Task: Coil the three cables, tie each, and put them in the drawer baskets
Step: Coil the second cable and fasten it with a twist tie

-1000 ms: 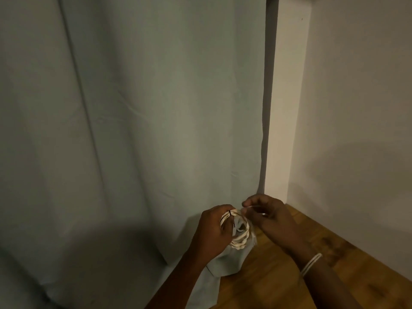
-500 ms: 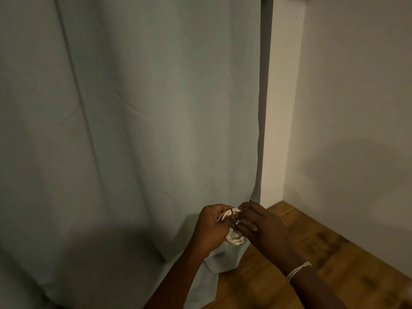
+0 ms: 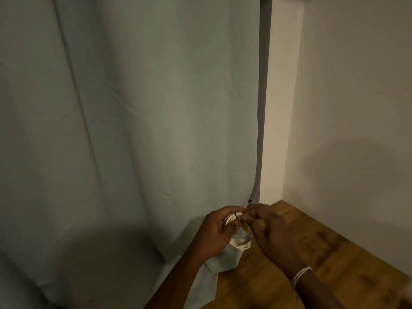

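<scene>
Cable coil (image 3: 239, 243) hanging between both hands, in front of curtain (image 3: 133, 130), above wooden floor (image 3: 323, 253). Coil loop running roughly vertical, top bunched in grip, lower loops drooping below. Left hand (image 3: 215, 233) wrapping fingers round coil top, holding bundle. Right hand (image 3: 267, 228) pinching at black tie (image 3: 237, 217) crossing coil top, directly beside left fingertips. Tie lying nearer right hand. Judgement: tying in progress. Drawer baskets not showing. Wall (image 3: 356, 108) standing right; white band (image 3: 301, 275) sitting on right wrist.

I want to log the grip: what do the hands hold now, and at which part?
The left hand grips the coiled white cable at its upper side; the right hand pinches the thin black tie there.
</scene>
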Action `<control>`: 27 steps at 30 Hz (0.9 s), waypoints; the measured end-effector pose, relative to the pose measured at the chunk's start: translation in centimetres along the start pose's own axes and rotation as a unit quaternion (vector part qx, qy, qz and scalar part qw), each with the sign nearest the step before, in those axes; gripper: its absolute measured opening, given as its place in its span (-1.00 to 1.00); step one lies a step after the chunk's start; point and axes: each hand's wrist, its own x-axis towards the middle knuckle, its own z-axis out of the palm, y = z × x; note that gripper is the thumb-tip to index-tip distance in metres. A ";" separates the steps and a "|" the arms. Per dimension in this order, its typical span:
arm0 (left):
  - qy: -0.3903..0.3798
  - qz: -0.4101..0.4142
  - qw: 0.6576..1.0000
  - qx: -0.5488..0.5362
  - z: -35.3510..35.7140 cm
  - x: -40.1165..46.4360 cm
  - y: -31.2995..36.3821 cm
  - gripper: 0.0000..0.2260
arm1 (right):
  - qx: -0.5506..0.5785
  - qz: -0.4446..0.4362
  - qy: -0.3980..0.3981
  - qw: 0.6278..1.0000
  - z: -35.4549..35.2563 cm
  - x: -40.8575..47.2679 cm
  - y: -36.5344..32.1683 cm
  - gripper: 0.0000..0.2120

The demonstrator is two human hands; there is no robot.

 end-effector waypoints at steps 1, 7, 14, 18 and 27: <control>0.003 0.013 0.999 0.030 0.0 0.1 0.1 -0.71 | -0.004 0.007 0.003 1.000 0.0 0.0 -0.1 -0.80; 0.001 0.075 0.987 0.139 0.0 0.3 0.7 -0.69 | -0.059 -0.027 -0.021 0.998 -0.1 0.2 -0.4 -0.71; 0.024 0.118 0.965 0.233 0.7 0.4 0.2 -0.77 | -0.048 -0.064 -0.033 0.996 0.1 0.5 -0.1 -0.71; 0.014 0.096 0.966 0.238 0.8 0.4 -0.3 -0.91 | -0.038 -0.089 -0.045 0.994 0.2 0.2 -0.6 -0.72; 0.003 0.042 0.998 0.051 1.3 -0.4 -0.5 -0.71 | 0.168 0.144 -0.037 0.974 0.2 1.4 -0.1 -0.91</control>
